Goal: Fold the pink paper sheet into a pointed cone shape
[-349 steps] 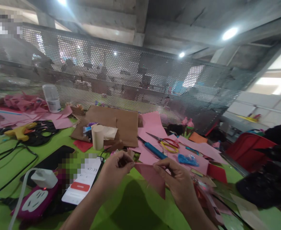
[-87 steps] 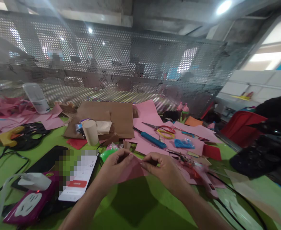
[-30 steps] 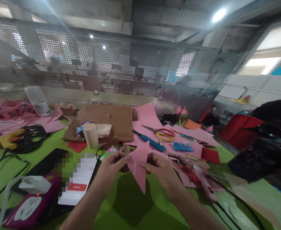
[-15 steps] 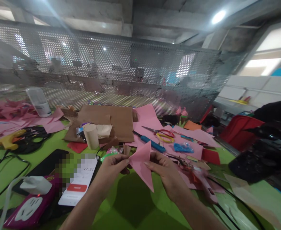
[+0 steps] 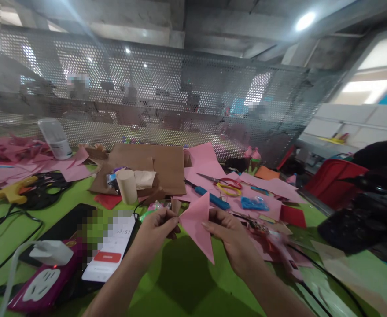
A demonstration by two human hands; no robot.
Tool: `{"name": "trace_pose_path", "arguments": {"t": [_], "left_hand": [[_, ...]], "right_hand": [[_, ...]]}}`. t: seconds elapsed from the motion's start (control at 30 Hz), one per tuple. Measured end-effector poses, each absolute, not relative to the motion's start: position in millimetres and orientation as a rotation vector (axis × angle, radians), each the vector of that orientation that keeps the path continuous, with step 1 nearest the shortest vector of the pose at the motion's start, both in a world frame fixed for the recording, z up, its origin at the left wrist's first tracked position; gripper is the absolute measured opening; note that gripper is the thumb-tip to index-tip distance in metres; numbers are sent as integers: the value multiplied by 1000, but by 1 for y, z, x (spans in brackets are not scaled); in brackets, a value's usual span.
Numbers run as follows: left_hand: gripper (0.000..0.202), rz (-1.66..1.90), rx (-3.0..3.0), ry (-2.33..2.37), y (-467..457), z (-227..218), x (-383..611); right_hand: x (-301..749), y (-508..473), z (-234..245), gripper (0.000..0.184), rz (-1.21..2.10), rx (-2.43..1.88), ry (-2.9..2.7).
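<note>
A pink folded paper triangle (image 5: 197, 225) stands between my hands above the green table (image 5: 186, 286). My left hand (image 5: 156, 224) pinches its left corner with fingers closed. My right hand (image 5: 230, 235) grips its right side, thumb in front and fingers curled behind. One point of the paper aims up, a longer one down.
A phone (image 5: 109, 251) with a lit screen and a magenta power strip (image 5: 41, 281) lie at the left. Scissors (image 5: 224, 182), a blue-handled cutter (image 5: 209, 198), pink sheets (image 5: 269, 193), brown paper (image 5: 160, 165), a paper roll (image 5: 127, 185) and a yellow glue gun (image 5: 13, 189) lie beyond. A perforated metal screen (image 5: 167, 101) closes the back.
The pink paper, held flat and low 2.9 s ago, has been lifted and turned upright. In the last second it tilted a little more to the right. Both hands keep hold of it.
</note>
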State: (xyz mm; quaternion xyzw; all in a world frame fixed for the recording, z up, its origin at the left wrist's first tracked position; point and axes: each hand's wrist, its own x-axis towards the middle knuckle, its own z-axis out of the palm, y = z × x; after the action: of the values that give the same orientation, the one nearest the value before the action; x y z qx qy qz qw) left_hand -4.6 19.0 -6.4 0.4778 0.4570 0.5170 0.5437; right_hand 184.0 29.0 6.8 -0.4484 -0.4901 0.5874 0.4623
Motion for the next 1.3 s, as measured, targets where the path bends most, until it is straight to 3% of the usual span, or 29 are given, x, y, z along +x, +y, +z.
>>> {"name": "trace_pose_path", "arguments": {"t": [0.43,0.77,1.07,1.3], "left_hand": [[16,1231,1140,1098,20,-6,-5],[13,1215,1181,1074,19,-8,-5],[23,1180,1083,917,19,-13,-2],[18,1235,1002,900,24,-19,-3]], "right_hand": [[186,29,11,22,1430,-1086,-1220],[186,28,6,31,1451,-1099,-1195],[186,30,5,27,1463,-1059,-1240],[184,30,4,28,1514,-1005,-1203]]}}
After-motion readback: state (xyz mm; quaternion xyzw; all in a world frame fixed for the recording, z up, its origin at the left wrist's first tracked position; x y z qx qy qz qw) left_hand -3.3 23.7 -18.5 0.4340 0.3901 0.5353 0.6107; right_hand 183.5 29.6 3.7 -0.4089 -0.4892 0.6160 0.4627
